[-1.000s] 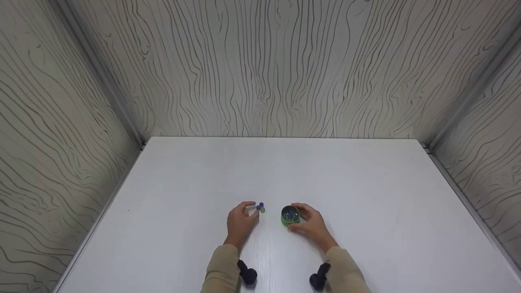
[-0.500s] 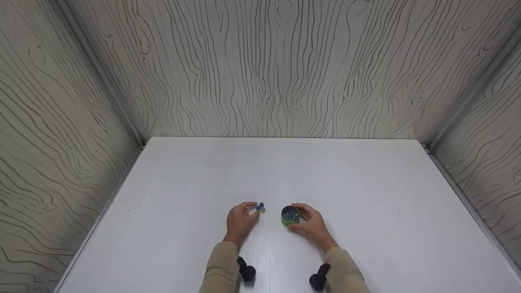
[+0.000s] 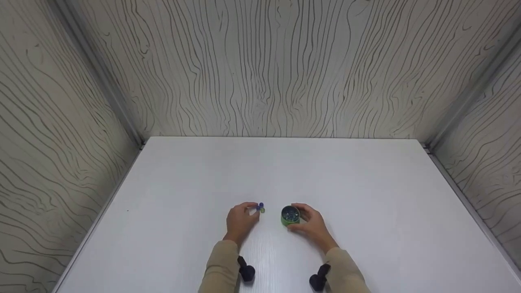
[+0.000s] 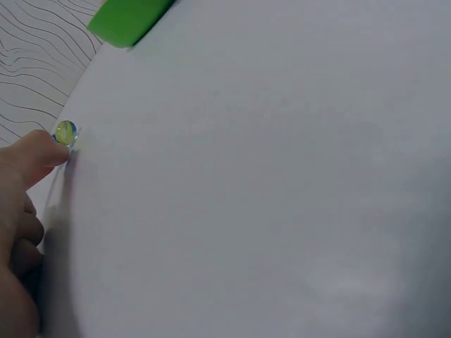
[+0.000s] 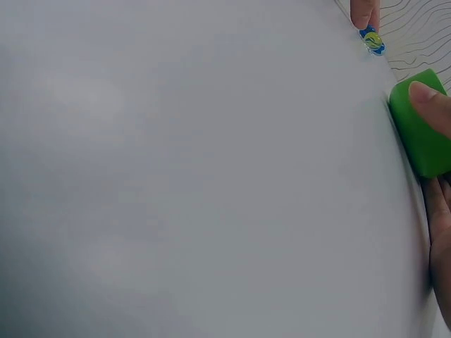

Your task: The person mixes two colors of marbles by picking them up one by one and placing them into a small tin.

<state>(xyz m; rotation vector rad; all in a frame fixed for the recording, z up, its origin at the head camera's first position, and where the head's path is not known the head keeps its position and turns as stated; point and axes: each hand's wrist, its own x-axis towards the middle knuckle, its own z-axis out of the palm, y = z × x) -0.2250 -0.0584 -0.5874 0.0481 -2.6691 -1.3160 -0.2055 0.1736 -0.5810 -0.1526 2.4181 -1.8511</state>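
Observation:
A green cup (image 3: pixel 284 221) with glassy marbles inside stands upright on the white table. My right hand (image 3: pixel 314 228) grips its right side, thumb in front and fingers behind; the right wrist view shows the thumb on the green wall (image 5: pixel 416 134). Left of the cup, my left hand (image 3: pixel 241 219) pinches a small blue marble (image 3: pixel 258 208) between thumb and index finger. Close against it lie another blue marble (image 3: pixel 261 204) and a yellow-green marble (image 3: pixel 262 210). In the left wrist view the thumb mostly hides the cluster, leaving the yellow-green marble (image 4: pixel 65 132) visible.
The white table (image 3: pixel 366 183) reaches back to a wood-grain patterned wall (image 3: pixel 260 73). Similar panels rise at left and right. Black camera mounts (image 3: pixel 246 272) sit on the inner side of both sleeves.
My left index finger and thumb have shifted slightly right, closing around the nearest blue marble. The right hand and cup stay in place.

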